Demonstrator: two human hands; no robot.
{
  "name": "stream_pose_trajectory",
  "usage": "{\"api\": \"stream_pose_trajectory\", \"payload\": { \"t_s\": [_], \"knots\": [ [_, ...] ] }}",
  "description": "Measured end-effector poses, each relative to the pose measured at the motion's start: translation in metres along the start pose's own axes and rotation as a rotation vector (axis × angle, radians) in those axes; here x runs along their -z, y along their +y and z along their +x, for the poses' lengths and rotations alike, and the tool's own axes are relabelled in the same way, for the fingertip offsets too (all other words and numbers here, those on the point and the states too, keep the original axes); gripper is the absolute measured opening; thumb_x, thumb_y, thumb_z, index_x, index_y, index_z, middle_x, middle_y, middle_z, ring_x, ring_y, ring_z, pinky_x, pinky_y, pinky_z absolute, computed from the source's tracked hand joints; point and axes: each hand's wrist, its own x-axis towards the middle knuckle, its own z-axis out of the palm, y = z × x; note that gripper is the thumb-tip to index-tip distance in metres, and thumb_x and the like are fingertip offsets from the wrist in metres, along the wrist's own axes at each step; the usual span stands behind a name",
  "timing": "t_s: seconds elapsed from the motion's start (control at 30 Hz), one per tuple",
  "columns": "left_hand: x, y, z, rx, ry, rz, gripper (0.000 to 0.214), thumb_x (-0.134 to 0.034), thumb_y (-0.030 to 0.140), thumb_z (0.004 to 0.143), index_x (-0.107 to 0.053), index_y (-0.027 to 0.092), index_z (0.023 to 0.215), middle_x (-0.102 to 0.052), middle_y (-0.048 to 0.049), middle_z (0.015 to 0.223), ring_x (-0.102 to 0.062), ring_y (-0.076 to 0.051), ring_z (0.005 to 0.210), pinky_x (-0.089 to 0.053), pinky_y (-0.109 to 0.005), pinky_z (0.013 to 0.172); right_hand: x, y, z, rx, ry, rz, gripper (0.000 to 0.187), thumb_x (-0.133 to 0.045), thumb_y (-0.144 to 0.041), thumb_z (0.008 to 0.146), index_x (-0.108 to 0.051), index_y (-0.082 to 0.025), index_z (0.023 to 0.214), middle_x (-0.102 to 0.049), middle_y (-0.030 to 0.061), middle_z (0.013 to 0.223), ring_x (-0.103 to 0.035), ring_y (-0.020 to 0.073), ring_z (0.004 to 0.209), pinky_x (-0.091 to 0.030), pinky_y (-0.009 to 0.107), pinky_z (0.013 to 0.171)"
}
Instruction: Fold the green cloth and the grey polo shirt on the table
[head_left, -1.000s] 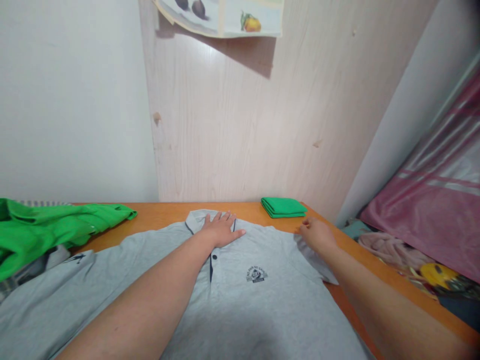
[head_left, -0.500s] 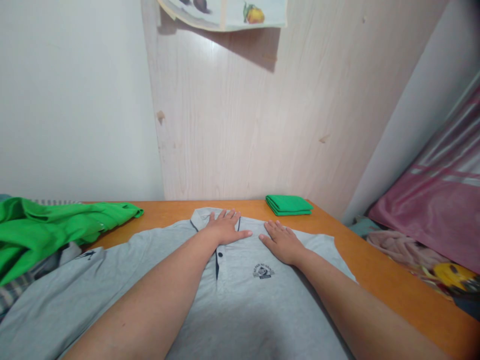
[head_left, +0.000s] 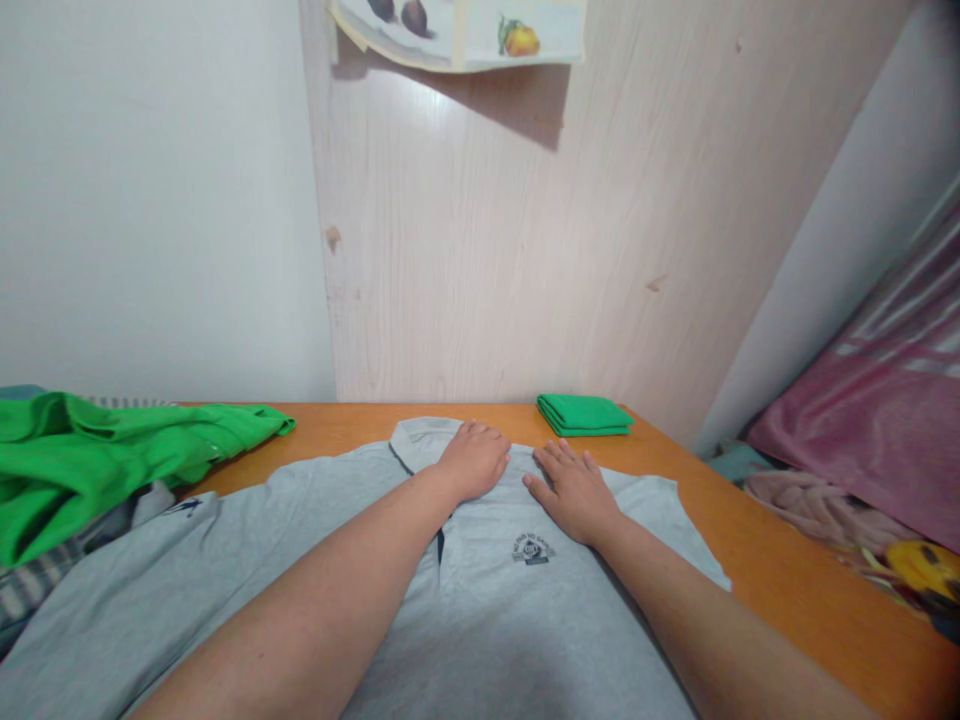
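Note:
A light grey polo shirt (head_left: 495, 620) lies spread out, front up, with its collar at the far end and a dark printed emblem on the chest. My left hand (head_left: 472, 460) is on the right side of the collar, its fingers curled over and closed on the cloth; the fingertips are partly hidden. Flat on the shirt's chest near the right shoulder, my right hand (head_left: 574, 492) rests with fingers stretched out and holds nothing. Part of the button placket is covered by my left forearm.
A folded green cloth (head_left: 585, 415) sits at the table's (head_left: 780, 540) far right corner. Crumpled green clothing (head_left: 112, 450) is heaped at the left over striped fabric (head_left: 30, 590). Behind stands a panel wall (head_left: 480, 250); a pink curtain (head_left: 885, 420) hangs at right.
My left hand has gone from lying flat with spread fingers to curled fingers at the collar, shifting slightly right. My right hand stays flat on the shirt. The view has shifted a little.

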Motion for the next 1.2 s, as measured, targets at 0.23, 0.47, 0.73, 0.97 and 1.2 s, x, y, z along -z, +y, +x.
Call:
{"api": "stream_pose_trajectory", "payload": {
  "t_s": [0.23,0.47,0.73,0.97,1.2],
  "knots": [
    [-0.007,-0.006,-0.004,0.080,-0.113,-0.078,0.056,-0.030,0.061,0.097,-0.054,0.028,0.134,-0.053,-0.0091,0.143,-0.039,-0.032,0.136,-0.022,-0.059,0.112,-0.001,0.002,0.000,-0.027,-0.065,0.035,0.070,-0.024,-0.064,0.096,-0.042,-0.021,0.149,-0.037,0.0118,0.157,-0.028,0.0298,0.146,-0.010,0.058,0.117],
    [-0.005,-0.007,-0.004,0.119,-0.238,-0.139,0.077,-0.025,0.080,0.087,-0.038,0.035,0.149,-0.033,-0.0055,0.159,-0.018,-0.037,0.148,-0.017,-0.066,0.111,-0.002,0.005,0.005,-0.039,-0.149,0.043,0.077,-0.019,-0.069,0.095,-0.030,-0.022,0.155,-0.024,0.0094,0.162,-0.017,0.0297,0.150,-0.010,0.059,0.117],
    [-0.002,-0.004,-0.004,0.138,-0.268,-0.159,0.084,-0.019,0.084,0.085,-0.034,0.035,0.152,-0.026,-0.0052,0.162,-0.014,-0.039,0.149,-0.014,-0.068,0.112,0.010,0.027,-0.008,-0.232,-0.142,0.009,0.081,-0.019,-0.067,0.095,-0.037,-0.010,0.150,-0.031,0.0197,0.158,-0.025,0.0328,0.147,-0.022,0.051,0.116],
    [-0.001,-0.004,-0.005,0.136,-0.287,-0.157,0.086,-0.017,0.084,0.085,-0.032,0.032,0.153,-0.023,-0.0064,0.163,-0.012,-0.039,0.149,-0.014,-0.068,0.112,0.000,0.069,-0.028,-0.343,-0.151,-0.079,0.082,-0.019,-0.066,0.095,-0.029,-0.011,0.155,-0.026,0.0150,0.161,-0.019,0.0321,0.149,-0.016,0.055,0.118],
    [0.000,-0.003,-0.005,0.137,-0.276,-0.155,0.085,-0.018,0.083,0.086,-0.033,0.032,0.153,-0.024,-0.0069,0.162,-0.012,-0.040,0.149,-0.014,-0.068,0.111,0.013,0.033,-0.019,-0.322,-0.156,-0.039,0.076,-0.022,-0.058,0.097,-0.036,-0.007,0.151,-0.027,0.0179,0.160,-0.020,0.0327,0.149,-0.019,0.052,0.118]
  ]
}}
